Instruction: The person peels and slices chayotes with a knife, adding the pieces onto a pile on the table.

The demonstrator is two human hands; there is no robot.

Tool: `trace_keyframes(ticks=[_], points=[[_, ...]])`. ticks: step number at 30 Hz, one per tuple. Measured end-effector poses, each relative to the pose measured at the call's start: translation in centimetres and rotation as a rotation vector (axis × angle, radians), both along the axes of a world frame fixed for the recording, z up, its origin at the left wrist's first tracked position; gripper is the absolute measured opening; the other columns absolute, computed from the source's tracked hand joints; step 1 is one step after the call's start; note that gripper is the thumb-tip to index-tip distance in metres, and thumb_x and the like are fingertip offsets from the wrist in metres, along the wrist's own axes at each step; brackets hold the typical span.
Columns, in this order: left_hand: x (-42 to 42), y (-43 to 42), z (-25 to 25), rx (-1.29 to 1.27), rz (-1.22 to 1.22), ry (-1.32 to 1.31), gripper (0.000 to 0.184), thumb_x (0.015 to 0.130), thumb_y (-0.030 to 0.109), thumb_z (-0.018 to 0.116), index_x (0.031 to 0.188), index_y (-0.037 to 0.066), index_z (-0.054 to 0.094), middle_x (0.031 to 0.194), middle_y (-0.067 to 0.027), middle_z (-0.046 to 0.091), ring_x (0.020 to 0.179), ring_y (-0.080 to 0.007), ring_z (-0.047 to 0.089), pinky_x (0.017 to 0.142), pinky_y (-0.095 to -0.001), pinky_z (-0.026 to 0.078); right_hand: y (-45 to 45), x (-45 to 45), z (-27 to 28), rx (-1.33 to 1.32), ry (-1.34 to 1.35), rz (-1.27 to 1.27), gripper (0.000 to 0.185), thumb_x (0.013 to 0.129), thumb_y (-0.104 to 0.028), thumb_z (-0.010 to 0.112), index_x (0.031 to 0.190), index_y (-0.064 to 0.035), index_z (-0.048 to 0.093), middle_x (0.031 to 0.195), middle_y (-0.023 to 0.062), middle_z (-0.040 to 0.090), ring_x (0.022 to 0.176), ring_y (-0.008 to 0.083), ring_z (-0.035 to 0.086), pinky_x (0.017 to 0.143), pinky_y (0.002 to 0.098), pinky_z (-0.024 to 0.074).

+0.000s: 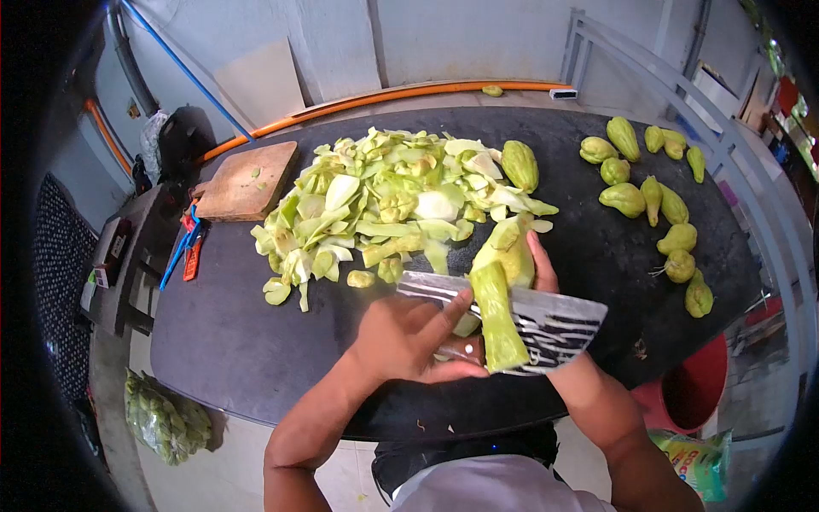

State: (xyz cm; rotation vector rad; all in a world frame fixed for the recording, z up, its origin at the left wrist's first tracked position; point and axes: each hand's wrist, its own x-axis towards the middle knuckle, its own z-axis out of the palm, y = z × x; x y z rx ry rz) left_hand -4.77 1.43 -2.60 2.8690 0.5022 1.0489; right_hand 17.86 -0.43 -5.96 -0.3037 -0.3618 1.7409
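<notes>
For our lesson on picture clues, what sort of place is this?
Probably an improvised food-preparation spot, perhaps at a home: a heap of green peelings lies on a dark table, with a wooden board on one side and whole green vegetables on the other.

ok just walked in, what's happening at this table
A person's left hand holds a broad-bladed cleaver, and the right hand steadies a partly peeled green vegetable. A thick green slice lies across the blade. Beyond the hands is a big heap of peels and slices, with whole green vegetables scattered to the right and a wooden board at the left.
</notes>
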Motion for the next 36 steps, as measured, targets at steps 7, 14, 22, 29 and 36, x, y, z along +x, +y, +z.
trace_keyframes(ticks=[7,14,22,29,36], points=[[-2.2,2.8,-1.3,0.002,0.117,0.04,0.088,0.072,0.064,0.082,0.13,0.0,0.065,0.069,-0.0075,0.066,0.059,-0.0252,0.068,0.053,-0.0359,0.054,1.0,0.3,-1.8,0.047,-0.023,-0.085,0.057,0.103,-0.052,0.05,0.144,-0.0121,0.05,0.138,0.0115,0.058,0.125,0.0252,0.058,0.108,0.044,0.0472],[-3.5,4.1,-1.8,-0.033,0.165,0.005,0.084,0.075,0.062,0.08,0.13,0.001,0.065,0.07,-0.0089,0.068,0.058,-0.0265,0.069,0.056,-0.0365,0.054,0.9,0.6,-0.4,-0.082,-0.039,-0.106,0.056,0.103,-0.047,0.053,0.146,-0.0114,0.048,0.138,0.0104,0.058,0.126,0.0263,0.058,0.108,0.0444,0.0478],[-2.6,3.4,-1.4,-0.04,0.099,-0.009,0.086,0.072,0.063,0.082,0.13,0.002,0.065,0.068,-0.0078,0.065,0.06,-0.0258,0.069,0.053,-0.0363,0.053,0.9,0.7,-0.5,-0.038,0.02,0.122,0.051,0.106,-0.045,0.048,0.14,-0.0075,0.055,0.13,0.0136,0.065,0.118,0.0268,0.065,0.104,0.0458,0.0518],[-4.0,4.5,-1.7,-0.137,0.216,-0.032,0.077,0.076,0.062,0.079,0.126,0.005,0.068,0.078,-0.013,0.072,0.071,-0.0313,0.073,0.064,-0.0401,0.058,0.5,0.7,0.8,-0.142,-0.137,0.042,0.048,0.106,-0.044,0.047,0.135,-0.0083,0.061,0.124,0.0115,0.07,0.111,0.0267,0.069,0.098,0.0426,0.0548],[-4.3,5.1,-0.8,-0.367,0.491,0.026,0.064,0.086,0.046,0.078,0.127,-0.002,0.067,0.095,-0.0197,0.075,0.085,-0.0301,0.076,0.078,-0.0359,0.059,0.8,1.5,0.2,-0.141,-0.271,-0.039,0.043,0.107,-0.041,0.048,0.132,-0.0083,0.06,0.118,0.0097,0.071,0.106,0.0227,0.07,0.091,0.0402,0.0587]])
